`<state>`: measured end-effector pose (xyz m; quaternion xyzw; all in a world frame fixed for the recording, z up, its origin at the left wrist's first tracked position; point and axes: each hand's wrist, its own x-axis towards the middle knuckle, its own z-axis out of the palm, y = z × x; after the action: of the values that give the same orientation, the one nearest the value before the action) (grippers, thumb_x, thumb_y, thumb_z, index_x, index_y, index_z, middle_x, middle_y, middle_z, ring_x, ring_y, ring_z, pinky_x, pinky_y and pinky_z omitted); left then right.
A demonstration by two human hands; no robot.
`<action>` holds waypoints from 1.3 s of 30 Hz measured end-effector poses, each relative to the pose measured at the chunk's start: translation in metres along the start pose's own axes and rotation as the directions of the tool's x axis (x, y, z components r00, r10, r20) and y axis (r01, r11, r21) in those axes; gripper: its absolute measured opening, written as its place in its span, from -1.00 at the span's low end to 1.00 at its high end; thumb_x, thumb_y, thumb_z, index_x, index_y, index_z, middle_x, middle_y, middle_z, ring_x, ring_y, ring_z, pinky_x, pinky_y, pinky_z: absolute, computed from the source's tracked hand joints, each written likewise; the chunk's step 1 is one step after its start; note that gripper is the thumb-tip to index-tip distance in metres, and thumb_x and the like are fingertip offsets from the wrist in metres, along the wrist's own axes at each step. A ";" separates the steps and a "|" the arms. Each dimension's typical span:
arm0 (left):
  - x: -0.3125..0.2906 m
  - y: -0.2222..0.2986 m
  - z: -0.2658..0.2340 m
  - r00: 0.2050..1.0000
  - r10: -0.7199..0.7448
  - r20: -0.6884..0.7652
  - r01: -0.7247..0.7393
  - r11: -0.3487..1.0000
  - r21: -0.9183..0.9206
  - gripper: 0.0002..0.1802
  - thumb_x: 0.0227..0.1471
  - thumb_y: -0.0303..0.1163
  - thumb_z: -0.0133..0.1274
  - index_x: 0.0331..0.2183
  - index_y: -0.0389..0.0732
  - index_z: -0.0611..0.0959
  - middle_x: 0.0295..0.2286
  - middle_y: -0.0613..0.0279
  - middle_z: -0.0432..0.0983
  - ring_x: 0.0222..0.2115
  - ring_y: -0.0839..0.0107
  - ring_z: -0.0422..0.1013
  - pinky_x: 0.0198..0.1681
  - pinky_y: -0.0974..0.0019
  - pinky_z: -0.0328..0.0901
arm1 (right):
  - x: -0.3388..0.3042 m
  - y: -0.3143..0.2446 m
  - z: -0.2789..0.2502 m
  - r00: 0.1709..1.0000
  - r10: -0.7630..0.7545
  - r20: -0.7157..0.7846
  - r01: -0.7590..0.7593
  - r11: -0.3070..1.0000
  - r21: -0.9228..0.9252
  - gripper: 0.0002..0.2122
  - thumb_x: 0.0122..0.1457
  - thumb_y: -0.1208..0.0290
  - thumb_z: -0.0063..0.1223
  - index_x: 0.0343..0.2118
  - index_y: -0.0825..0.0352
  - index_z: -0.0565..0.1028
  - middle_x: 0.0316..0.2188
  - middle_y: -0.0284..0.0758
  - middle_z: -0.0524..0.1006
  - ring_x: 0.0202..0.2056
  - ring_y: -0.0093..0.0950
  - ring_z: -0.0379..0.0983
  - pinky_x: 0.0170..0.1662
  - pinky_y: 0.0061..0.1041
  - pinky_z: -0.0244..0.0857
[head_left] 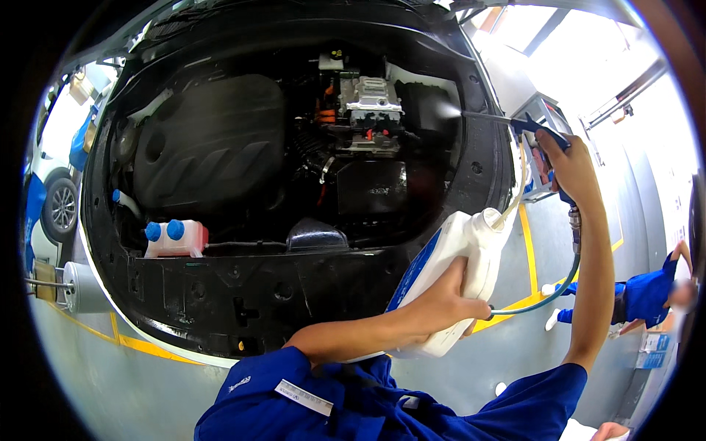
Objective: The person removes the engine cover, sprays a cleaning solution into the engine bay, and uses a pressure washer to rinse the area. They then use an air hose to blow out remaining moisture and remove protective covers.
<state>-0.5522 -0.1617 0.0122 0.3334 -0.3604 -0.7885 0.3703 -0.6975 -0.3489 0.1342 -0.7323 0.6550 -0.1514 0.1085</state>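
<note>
My right hand (572, 167) is closed around the handle of a dark blue spray gun (531, 126). Its long thin nozzle points left into the engine bay (434, 184), and a pale mist (447, 110) leaves the tip. My left hand (441, 305) grips a white plastic jug (460, 246) by its handle, tilted outside the bay's front right corner. From the gun a thin clear tube (523, 176) runs down to the jug's open mouth. A teal air hose (548, 298) hangs from a metal coupling (575, 220) under the gun.
Within the bay are a black engine cover (213, 147), a silver metal unit (370, 95) with orange cables and a blue-capped reservoir (180, 239). A grey tool cart (544, 110) stands at right. Another person in blue (640, 298) is at far right; a car wheel (60, 206) shows left.
</note>
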 end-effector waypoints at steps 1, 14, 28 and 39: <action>0.000 -0.004 0.003 1.000 0.008 0.011 -0.007 0.999 -0.035 -0.07 -0.26 -0.30 0.18 0.10 -0.37 0.08 -0.20 -0.15 0.32 -0.36 0.20 0.43 -0.35 0.30 0.37 | -0.004 0.001 0.002 1.000 -0.006 -0.006 0.005 1.000 -0.014 -0.58 0.19 0.08 -0.05 -0.46 0.45 0.54 -0.75 -0.31 0.43 -0.81 -0.55 0.29 -0.71 -0.60 0.16; 0.007 -0.013 0.027 0.997 0.032 -0.067 -0.028 0.998 0.053 -0.15 -0.23 -0.34 0.17 0.07 -0.35 0.12 -0.24 -0.10 0.32 -0.51 0.31 0.45 -0.49 0.35 0.36 | 0.011 0.030 0.030 0.940 -0.243 -0.241 0.210 0.965 -0.155 -0.64 0.14 0.17 0.01 -0.38 0.45 0.59 -0.62 -0.07 0.52 -0.52 -0.12 0.50 -0.32 -0.27 0.35; 0.061 0.028 0.024 0.987 0.107 -0.119 -0.110 0.994 -0.026 -0.10 -0.24 -0.41 0.19 0.10 -0.32 0.08 -0.23 -0.09 0.28 -0.44 0.31 0.43 -0.53 0.38 0.37 | 0.060 -0.015 -0.006 0.931 -0.283 -0.231 0.324 0.931 0.167 -0.62 0.15 0.16 -0.02 -0.30 0.46 0.58 -0.52 0.02 0.54 -0.47 -0.09 0.49 -0.26 -0.29 0.34; 0.071 0.034 0.012 0.979 0.142 -0.143 -0.144 0.990 -0.008 -0.09 -0.25 -0.39 0.18 0.13 -0.34 0.12 -0.07 -0.14 0.26 -0.05 0.17 0.31 -0.12 0.28 0.35 | 0.104 -0.029 0.004 0.879 -0.387 -0.280 0.440 0.883 0.161 -0.55 0.15 0.09 -0.02 -0.46 0.52 0.55 -0.65 -0.02 0.51 -0.51 -0.06 0.48 -0.36 -0.20 0.34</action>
<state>-0.5861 -0.2324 0.0277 0.3587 -0.3488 -0.7373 0.4539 -0.6597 -0.4484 0.1491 -0.8154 0.4699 -0.3299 0.0741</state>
